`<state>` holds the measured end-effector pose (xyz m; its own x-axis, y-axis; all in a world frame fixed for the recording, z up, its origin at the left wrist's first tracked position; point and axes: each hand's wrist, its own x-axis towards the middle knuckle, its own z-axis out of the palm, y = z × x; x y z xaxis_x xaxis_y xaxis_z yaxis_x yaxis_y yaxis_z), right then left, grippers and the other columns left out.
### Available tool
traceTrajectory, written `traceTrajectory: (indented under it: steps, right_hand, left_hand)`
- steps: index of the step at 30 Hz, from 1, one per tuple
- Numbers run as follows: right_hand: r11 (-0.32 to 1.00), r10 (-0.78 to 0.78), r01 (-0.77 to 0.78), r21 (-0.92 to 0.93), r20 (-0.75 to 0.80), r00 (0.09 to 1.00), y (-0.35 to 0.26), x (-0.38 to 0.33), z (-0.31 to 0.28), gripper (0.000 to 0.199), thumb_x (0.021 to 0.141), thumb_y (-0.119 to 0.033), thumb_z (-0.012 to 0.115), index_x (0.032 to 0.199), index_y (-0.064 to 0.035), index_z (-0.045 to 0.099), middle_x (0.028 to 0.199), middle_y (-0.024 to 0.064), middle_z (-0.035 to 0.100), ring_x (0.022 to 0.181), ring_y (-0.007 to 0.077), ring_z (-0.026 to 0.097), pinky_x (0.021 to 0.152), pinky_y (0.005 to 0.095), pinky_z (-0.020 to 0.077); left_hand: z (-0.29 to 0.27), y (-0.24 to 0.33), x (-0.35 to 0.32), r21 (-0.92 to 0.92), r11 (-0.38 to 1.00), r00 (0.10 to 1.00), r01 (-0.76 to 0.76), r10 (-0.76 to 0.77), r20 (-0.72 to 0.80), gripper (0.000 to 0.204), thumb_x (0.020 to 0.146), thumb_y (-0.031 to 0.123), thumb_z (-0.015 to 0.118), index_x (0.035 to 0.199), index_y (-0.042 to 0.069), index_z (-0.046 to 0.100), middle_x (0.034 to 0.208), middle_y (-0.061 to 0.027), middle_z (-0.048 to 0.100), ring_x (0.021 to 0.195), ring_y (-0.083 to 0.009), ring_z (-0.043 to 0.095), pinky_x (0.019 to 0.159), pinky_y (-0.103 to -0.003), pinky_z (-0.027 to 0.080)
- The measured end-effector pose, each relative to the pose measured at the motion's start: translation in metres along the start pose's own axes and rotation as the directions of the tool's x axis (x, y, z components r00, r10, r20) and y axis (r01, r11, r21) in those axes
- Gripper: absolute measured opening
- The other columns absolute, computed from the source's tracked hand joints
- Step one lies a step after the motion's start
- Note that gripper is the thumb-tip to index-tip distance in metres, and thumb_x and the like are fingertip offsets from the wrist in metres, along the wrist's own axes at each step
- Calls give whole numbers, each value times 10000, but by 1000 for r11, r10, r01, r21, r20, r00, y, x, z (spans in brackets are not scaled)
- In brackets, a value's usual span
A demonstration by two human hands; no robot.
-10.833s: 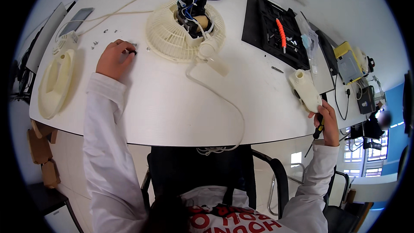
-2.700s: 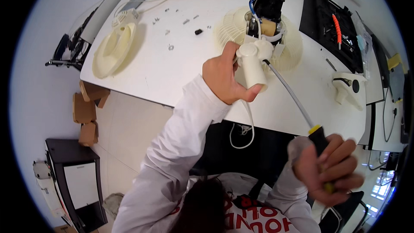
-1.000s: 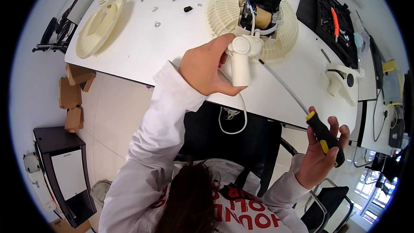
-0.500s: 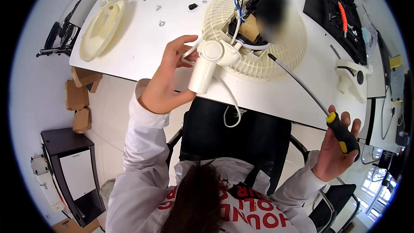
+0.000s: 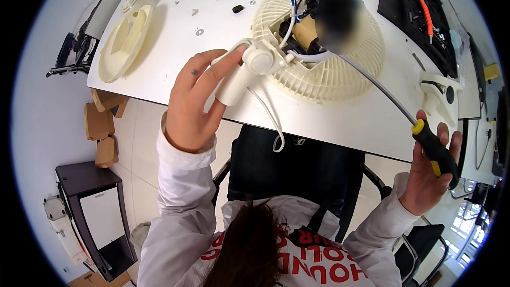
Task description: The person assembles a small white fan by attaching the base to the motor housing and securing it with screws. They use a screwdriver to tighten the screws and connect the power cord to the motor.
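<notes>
My left hand (image 5: 192, 98) is wrapped round a cream-white tubular fan neck (image 5: 234, 84) with a round pivot joint, its fingers over a white cable. The neck joins the back of a fan head, whose ribbed cream grille (image 5: 353, 77) rests on the table. Inside the opened back sit a motor (image 5: 305, 33) with tan wrapping and blue, black and white wires (image 5: 295, 8). My right hand (image 5: 422, 185) grips a black-and-yellow screwdriver (image 5: 436, 151) at its handle. Its long shaft slants up-left to the motor's edge, where the tip is hard to make out. A dark round patch there is blurred.
Several loose screws and washers (image 5: 200, 32) and a small black part (image 5: 237, 9) lie on the white table (image 5: 175, 69). A cream fan base (image 5: 125, 48) stands left, a cream housing piece (image 5: 440, 95) right. Behind that is a black tool case (image 5: 414, 16) with an orange-handled tool (image 5: 426, 17).
My left hand has closed further round the neck and swung its lower end leftward. The screwdriver's tip has moved up-left from over the grille to the motor's edge. The view has shifted slightly.
</notes>
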<state>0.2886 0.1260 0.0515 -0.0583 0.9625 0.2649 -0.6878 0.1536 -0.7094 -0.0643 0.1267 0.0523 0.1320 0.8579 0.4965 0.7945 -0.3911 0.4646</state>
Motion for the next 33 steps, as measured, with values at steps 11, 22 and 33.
traceTrajectory:
  steps: [11,22,33]
  right_hand:
    - [994,-97,99,43,-43,994,-6,4,-18,583,810,-74,641,1287,-26,311,1226,224,391,1206,505,348,880,549,455]
    - [993,27,-24,116,-23,999,-3,9,-9,447,738,22,691,1034,-49,363,1054,166,429,1220,606,179,826,579,470]
    - [991,52,-55,123,27,998,2,9,-10,362,758,-8,685,986,-70,412,1033,140,432,1215,600,203,806,561,502]
  left_hand:
    - [-2,-5,-4,-108,992,987,70,-53,154,598,634,22,606,1218,7,479,1184,-190,487,1078,-345,506,917,-374,405]
    - [-2,-3,-4,-85,993,996,81,-77,51,507,659,11,579,1165,5,549,1214,-183,485,1089,-325,501,929,-390,394]
    - [0,0,-4,-35,992,992,118,-116,38,503,671,60,580,1172,28,550,1249,-171,462,1128,-331,468,939,-417,376]
